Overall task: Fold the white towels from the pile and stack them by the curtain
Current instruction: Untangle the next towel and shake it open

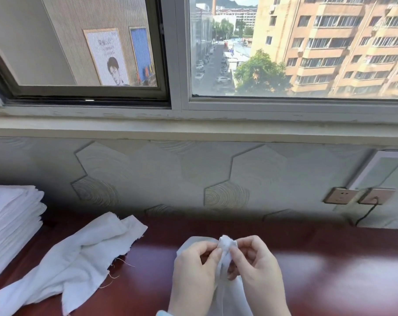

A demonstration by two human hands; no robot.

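The window point(284, 53) fills the upper half of the view, with its sill running across just above a patterned wall. Below it lies the dark red desk point(330, 270), which carries all the cloth.

At the far left edge of the desk stands the stack of folded towels point(8, 224), many layers high with its edges roughly in line. It is probably kept to that side so that finished pieces stay clear of the working space. No curtain can be made out plainly there.

Just right of the stack, a loose towel point(79, 254) lies crumpled and unfolded, with frayed threads trailing from its edge. It looks to be waiting its turn.

Near the bottom centre, the towel in hand point(226, 245) is raised off the desk and hangs down toward the person. The left hand point(193, 270) and right hand point(257, 265) meet at its top. The fingers point(212, 254) of both are curled in and pinch the same small bunch of cloth. This looks like finding a corner, so that the hands can part along the edge and spread the towel for its first fold.

On the wall to the right are two sockets point(340, 195), one with a cable point(366, 213) plugged in, well apart from the work.
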